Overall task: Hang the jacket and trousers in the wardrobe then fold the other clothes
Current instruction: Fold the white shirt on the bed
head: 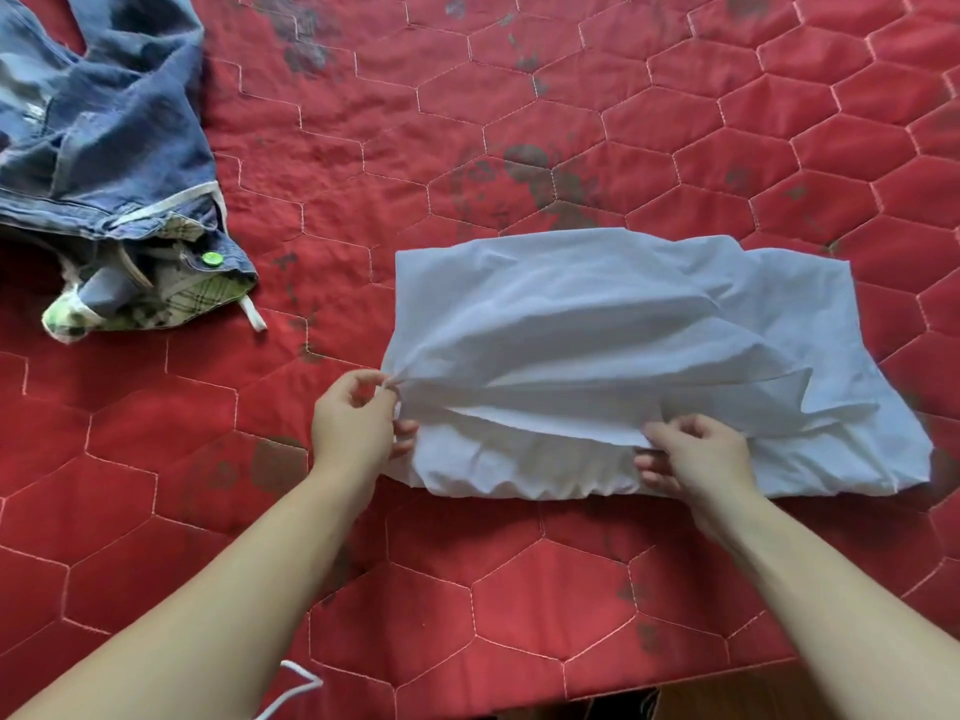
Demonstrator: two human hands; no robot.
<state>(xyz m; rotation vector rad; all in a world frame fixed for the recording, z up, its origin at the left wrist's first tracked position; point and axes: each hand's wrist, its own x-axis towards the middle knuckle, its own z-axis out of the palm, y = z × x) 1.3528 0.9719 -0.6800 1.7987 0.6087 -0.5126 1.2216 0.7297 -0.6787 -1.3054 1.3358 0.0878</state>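
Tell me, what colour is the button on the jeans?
Bright green button, seen in the head view.

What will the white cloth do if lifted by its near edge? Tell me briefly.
The white cloth will probably sag limply: it already puckers where the left hand and right hand pinch it. It looks thin, so likely light. Its loose folds may fall open.

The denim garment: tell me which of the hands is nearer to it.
Left. The left hand pinches the white garment's near-left edge, below-right of the denim garment; the right hand grips farther right.
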